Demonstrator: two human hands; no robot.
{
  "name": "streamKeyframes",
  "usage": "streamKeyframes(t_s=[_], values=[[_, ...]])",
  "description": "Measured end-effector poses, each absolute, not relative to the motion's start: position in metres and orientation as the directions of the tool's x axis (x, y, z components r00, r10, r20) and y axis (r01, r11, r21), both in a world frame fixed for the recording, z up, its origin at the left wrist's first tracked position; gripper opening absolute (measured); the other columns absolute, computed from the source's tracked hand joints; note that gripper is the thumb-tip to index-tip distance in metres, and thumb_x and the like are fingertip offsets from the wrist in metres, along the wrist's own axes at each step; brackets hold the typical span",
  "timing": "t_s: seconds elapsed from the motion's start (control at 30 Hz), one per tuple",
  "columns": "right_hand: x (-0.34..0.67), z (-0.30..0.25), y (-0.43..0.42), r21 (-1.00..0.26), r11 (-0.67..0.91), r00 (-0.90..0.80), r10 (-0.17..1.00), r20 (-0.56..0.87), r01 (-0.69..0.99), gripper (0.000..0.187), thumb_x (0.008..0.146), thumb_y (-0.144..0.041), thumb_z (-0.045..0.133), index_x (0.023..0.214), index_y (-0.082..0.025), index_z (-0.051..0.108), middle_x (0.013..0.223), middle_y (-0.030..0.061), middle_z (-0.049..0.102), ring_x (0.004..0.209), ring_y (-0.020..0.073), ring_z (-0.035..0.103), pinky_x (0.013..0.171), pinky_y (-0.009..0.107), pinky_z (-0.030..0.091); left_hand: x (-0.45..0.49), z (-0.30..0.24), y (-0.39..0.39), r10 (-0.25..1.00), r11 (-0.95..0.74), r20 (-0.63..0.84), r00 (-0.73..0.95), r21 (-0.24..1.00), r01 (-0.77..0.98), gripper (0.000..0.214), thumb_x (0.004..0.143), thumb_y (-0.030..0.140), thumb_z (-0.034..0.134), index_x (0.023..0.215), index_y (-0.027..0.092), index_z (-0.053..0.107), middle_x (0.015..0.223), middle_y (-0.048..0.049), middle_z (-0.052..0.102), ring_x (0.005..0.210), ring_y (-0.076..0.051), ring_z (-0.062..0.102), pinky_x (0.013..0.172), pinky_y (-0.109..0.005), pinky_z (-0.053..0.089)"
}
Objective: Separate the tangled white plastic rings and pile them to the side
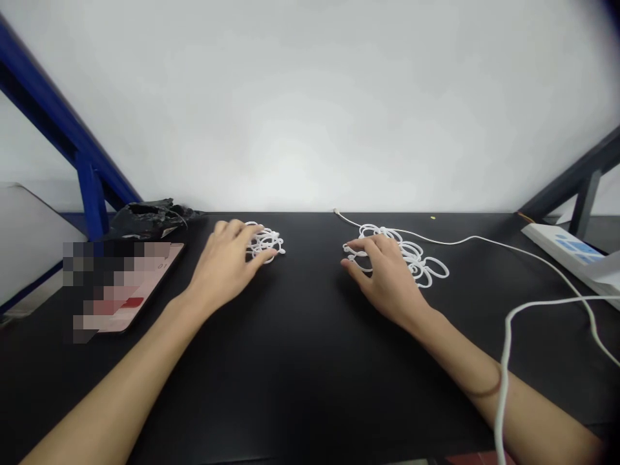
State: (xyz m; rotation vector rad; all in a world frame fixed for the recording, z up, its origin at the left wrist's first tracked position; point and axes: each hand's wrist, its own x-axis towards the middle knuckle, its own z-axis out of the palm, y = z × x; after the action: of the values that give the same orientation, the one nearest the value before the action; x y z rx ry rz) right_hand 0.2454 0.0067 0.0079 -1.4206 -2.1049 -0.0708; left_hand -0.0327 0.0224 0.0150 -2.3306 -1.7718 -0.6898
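Note:
Two loose piles of thin white plastic rings, with small knobs on some of them, lie apart on the black table [300, 361]. My left hand [225, 255] rests at the smaller left pile [269, 243], thumb and fingers apart at its near side and partly covering it. Over the right pile [411, 250] sits my right hand [387, 274], with a gap between its thumb and forefinger. Rings show beyond my right fingertips and to the right of the knuckles. Those under both palms are hidden.
A pink-faced flat panel [140, 300], partly pixelated, lies at left before crumpled black plastic [145, 216]. A white cable [450, 243] runs behind the right pile; another loop [506, 349] crosses my right forearm. A white box [562, 252] stands right. A blue bar [62, 106] slopes at left.

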Motion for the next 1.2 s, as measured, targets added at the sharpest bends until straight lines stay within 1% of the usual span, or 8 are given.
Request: streamKeyframes(t_s=[0.1, 0.23, 0.4, 0.53, 0.67, 0.83, 1.03, 1.2], values=[[0.254, 0.003, 0.012, -0.173, 0.376, -0.26, 0.844, 0.47, 0.91, 0.028, 0.089, -0.033, 0.062, 0.112, -0.016, 0.066, 0.111, 0.0145, 0.06, 0.104, 0.031, 0.051, 0.092, 0.048, 0.047, -0.046, 0.01, 0.029, 0.918, -0.181, 0.378, 0.117, 0.137, 0.974, 0.054, 0.092, 0.056, 0.045, 0.125, 0.017, 0.062, 0.119, -0.0132, 0.059, 0.109, -0.035, 0.048, 0.092, -0.048, 0.044], [0.256, -0.002, 0.015, -0.122, 0.369, -0.284, 0.854, 0.437, 0.922, 0.025, 0.089, -0.029, 0.063, 0.109, -0.015, 0.068, 0.106, 0.0136, 0.061, 0.101, 0.0301, 0.052, 0.09, 0.045, 0.047, -0.046, 0.005, 0.031, 0.955, -0.116, 0.287, 0.078, 0.119, 0.986, 0.056, 0.092, 0.055, 0.04, 0.131, 0.019, 0.059, 0.129, -0.0128, 0.057, 0.116, -0.037, 0.045, 0.094, -0.05, 0.042], [0.256, -0.003, 0.016, -0.103, 0.381, -0.309, 0.856, 0.414, 0.919, 0.014, 0.09, -0.025, 0.06, 0.097, -0.016, 0.068, 0.095, 0.0116, 0.061, 0.09, 0.028, 0.052, 0.081, 0.044, 0.048, -0.043, 0.007, 0.028, 0.942, -0.118, 0.33, 0.064, 0.145, 0.982, 0.058, 0.091, 0.054, 0.041, 0.136, 0.02, 0.055, 0.13, -0.013, 0.057, 0.117, -0.038, 0.045, 0.094, -0.053, 0.041], [0.253, 0.004, 0.011, -0.186, 0.433, -0.305, 0.826, 0.474, 0.882, 0.01, 0.089, -0.021, 0.062, 0.097, -0.018, 0.067, 0.102, 0.0123, 0.059, 0.093, 0.0273, 0.051, 0.082, 0.044, 0.048, -0.037, 0.012, 0.024, 0.91, -0.202, 0.4, 0.112, 0.192, 0.96, 0.049, 0.092, 0.049, 0.045, 0.13, 0.022, 0.058, 0.128, -0.0126, 0.058, 0.116, -0.038, 0.045, 0.093, -0.056, 0.04], [0.244, 0.012, 0.002, -0.335, 0.499, -0.272, 0.797, 0.54, 0.799, 0.009, 0.09, -0.023, 0.062, 0.097, -0.023, 0.067, 0.1, 0.0089, 0.055, 0.093, 0.0237, 0.054, 0.081, 0.04, 0.05, -0.021, 0.014, 0.014, 0.84, -0.394, 0.475, 0.263, 0.199, 0.897, 0.041, 0.093, 0.042, 0.048, 0.127, 0.022, 0.058, 0.124, -0.0107, 0.06, 0.115, -0.034, 0.046, 0.097, -0.055, 0.04], [0.234, 0.014, -0.006, -0.561, 0.533, -0.311, 0.839, 0.447, 0.633, 0.009, 0.09, -0.022, 0.063, 0.098, -0.024, 0.066, 0.092, 0.0027, 0.058, 0.078, 0.0145, 0.058, 0.073, 0.029, 0.051, 0.006, 0.013, -0.002, 0.757, -0.607, 0.447, 0.477, 0.212, 0.766, 0.038, 0.095, 0.036, 0.049, 0.128, 0.02, 0.057, 0.121, -0.009, 0.062, 0.114, -0.028, 0.048, 0.102, -0.05, 0.039], [0.226, 0.02, -0.016, -0.688, 0.51, -0.301, 0.86, 0.412, 0.516, 0.007, 0.089, -0.027, 0.066, 0.093, -0.023, 0.062, 0.088, -0.0008, 0.069, 0.078, 0.0128, 0.065, 0.068, 0.024, 0.05, 0.021, 0.013, -0.012, 0.71, -0.69, 0.421, 0.565, 0.255, 0.678, 0.047, 0.093, 0.043, 0.054, 0.131, 0.016, 0.052, 0.12, -0.0101, 0.064, 0.113, -0.027, 0.052, 0.105, -0.05, 0.038], [0.22, 0.024, -0.022, -0.727, 0.467, -0.294, 0.883, 0.365, 0.503, 0.007, 0.092, -0.03, 0.06, 0.093, -0.023, 0.059, 0.086, 0.0004, 0.071, 0.073, 0.0132, 0.066, 0.064, 0.024, 0.05, 0.025, 0.012, -0.015, 0.717, -0.69, 0.436, 0.544, 0.336, 0.641, 0.041, 0.091, 0.043, 0.059, 0.123, 0.018, 0.058, 0.107, -0.0085, 0.067, 0.103, -0.025, 0.056, 0.095, -0.045, 0.046]])
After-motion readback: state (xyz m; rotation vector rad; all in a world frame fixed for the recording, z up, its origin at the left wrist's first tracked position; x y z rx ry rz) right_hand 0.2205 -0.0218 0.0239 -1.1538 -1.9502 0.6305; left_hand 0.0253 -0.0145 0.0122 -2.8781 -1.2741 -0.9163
